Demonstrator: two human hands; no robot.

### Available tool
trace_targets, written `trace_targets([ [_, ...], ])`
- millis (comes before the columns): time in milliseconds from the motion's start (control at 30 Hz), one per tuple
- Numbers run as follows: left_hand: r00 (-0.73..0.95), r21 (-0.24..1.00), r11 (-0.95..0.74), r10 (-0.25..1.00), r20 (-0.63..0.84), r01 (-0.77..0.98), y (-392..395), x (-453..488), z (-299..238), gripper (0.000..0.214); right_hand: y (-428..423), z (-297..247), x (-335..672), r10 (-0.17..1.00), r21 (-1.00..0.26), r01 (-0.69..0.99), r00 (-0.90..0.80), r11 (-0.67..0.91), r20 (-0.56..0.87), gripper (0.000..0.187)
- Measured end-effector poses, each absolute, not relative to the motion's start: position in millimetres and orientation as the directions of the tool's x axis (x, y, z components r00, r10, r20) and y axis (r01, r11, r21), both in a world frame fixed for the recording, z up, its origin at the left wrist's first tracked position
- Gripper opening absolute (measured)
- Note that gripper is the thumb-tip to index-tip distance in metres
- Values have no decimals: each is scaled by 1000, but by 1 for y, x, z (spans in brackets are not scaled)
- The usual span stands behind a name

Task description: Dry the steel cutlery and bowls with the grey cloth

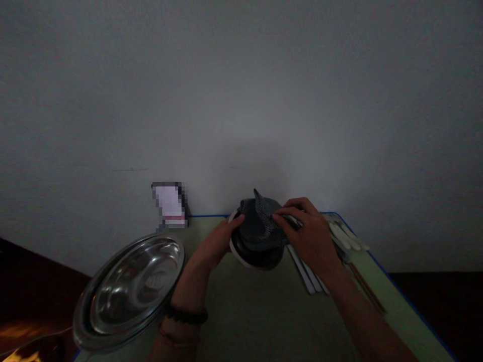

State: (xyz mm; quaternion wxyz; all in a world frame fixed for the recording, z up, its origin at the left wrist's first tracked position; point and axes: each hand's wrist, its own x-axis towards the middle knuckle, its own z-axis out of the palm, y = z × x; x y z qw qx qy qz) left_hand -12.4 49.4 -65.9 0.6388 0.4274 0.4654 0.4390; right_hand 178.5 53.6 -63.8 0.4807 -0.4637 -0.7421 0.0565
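Observation:
A dark bowl (260, 259) with a pale rim stands near the far edge of the green table (249, 311). My left hand (219, 241) grips the bowl's left rim, fingers curled round it. A dark dotted cloth (260, 226) lies bunched over the bowl, one corner sticking up. My right hand (309, 231) presses on the cloth from the right, fingers pinched into its folds. A beaded bracelet sits on my left wrist.
A large steel basin (132, 289) overhangs the table's left edge. Long pale utensils and wooden chopsticks (347, 251) lie at the right, partly under my right arm. A blurred card (170, 205) leans on the grey wall behind.

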Motion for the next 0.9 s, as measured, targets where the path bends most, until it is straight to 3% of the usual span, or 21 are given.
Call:
trace_targets([
  [200, 201, 950, 240, 959, -200, -198, 50, -13, -68, 47, 48, -57, 174, 769, -654, 459, -113, 601, 629, 12],
  [300, 215, 942, 277, 948, -236, -187, 51, -14, -69, 52, 44, -55, 170, 739, -641, 431, -98, 635, 666, 12],
  [367, 230, 933, 312, 935, -268, -178, 52, -13, -69, 58, 43, -59, 167, 729, -586, 465, -227, 664, 645, 13],
  [467, 226, 948, 268, 948, -226, -174, 50, -11, -68, 58, 43, -67, 162, 705, -485, 513, -503, 709, 499, 16],
  [533, 196, 961, 213, 964, -177, -176, 50, -11, -67, 51, 45, -69, 162, 691, -476, 501, -545, 723, 475, 19],
  [633, 177, 954, 218, 967, -183, -205, 49, -11, -64, 46, 49, -67, 168, 728, -524, 537, -291, 662, 621, 21],
  [700, 188, 945, 248, 959, -210, -214, 48, -10, -63, 44, 54, -66, 176, 764, -577, 602, -86, 551, 640, 32],
  [800, 204, 948, 252, 956, -212, -196, 48, -10, -60, 43, 62, -71, 187, 865, -660, 636, -23, 399, 500, 49],
  [900, 241, 966, 205, 957, -164, -155, 47, -9, -60, 45, 68, -77, 193, 925, -714, 621, -47, 323, 377, 36],
])
